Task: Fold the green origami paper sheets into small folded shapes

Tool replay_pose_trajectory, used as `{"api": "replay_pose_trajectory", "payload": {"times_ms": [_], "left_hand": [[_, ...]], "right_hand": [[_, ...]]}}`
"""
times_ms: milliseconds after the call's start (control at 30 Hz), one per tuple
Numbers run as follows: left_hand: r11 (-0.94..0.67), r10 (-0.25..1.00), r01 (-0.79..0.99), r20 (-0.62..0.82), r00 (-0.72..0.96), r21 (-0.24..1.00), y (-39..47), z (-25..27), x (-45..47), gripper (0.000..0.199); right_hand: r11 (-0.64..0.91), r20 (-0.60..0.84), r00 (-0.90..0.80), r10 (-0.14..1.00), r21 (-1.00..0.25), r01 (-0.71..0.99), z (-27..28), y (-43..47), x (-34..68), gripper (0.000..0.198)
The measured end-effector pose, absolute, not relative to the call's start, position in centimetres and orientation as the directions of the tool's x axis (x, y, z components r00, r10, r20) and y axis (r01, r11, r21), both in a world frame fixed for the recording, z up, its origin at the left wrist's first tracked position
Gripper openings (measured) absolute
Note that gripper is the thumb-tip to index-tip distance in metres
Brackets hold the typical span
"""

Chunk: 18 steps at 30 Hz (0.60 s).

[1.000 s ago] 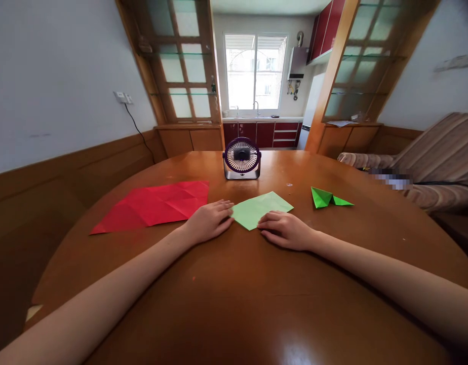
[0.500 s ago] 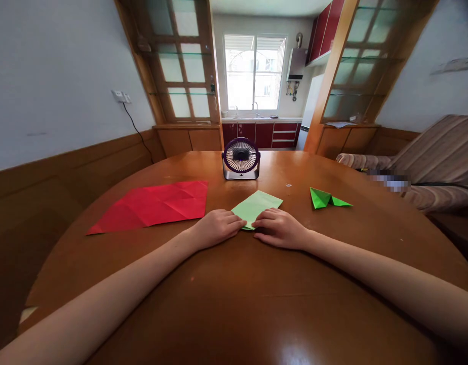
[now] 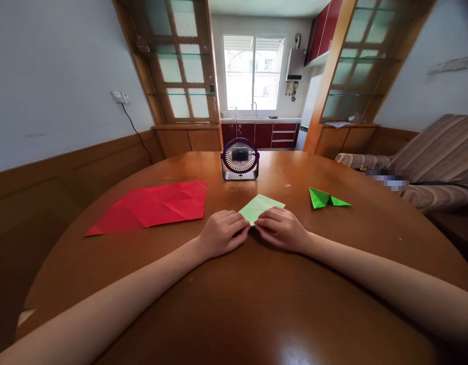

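A pale green sheet of paper (image 3: 260, 206) lies on the table between my hands, one corner pointing away from me. My left hand (image 3: 225, 233) pinches its near left edge, thumb below and fingers on top. On the near right edge, my right hand (image 3: 281, 228) grips the same paper with its fingers curled. The fingertips of both hands almost meet at the near corner and hide that part of the sheet.
A creased red sheet of paper (image 3: 158, 205) lies at the left. To the right rests a folded bright green paper piece (image 3: 327, 198). A small purple-rimmed fan (image 3: 240, 158) stands behind the pale green paper on the wooden table (image 3: 234, 304). A striped armchair (image 3: 439, 157) is beyond the right edge.
My left hand has shifted slightly right, its thumb now tucked under at the near corner. The pale green paper has moved a little right and less of its near corner shows.
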State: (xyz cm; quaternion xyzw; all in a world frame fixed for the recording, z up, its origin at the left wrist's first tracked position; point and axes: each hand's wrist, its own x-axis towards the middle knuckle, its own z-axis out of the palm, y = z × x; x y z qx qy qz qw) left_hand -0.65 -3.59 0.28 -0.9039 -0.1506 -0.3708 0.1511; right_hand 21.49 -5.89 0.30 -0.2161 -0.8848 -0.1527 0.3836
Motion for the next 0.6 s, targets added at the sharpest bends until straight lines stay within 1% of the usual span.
{"api": "replay_pose_trajectory", "payload": {"times_ms": [267,433,600], "left_hand": [[-0.908,0.116,0.373,0.737,0.666,-0.194,-3.7,0.5,-0.9,0.009],[-0.896,0.07,0.37,0.745,0.664,-0.246,-3.5,0.8,-1.7,0.009],[-0.875,-0.003,0.356,0.739,0.674,-0.328,-3.4,1.6,-2.9,0.006]], "right_hand": [[0.9,0.76,-0.578,0.298,-0.021,0.436,0.1,-5.9,21.6,0.007],[0.907,0.783,-0.527,0.331,-0.11,0.406,0.4,-6.1,21.7,0.005],[0.892,0.8,-0.448,0.398,-0.224,0.393,0.8,-6.3,22.0,0.005]]}}
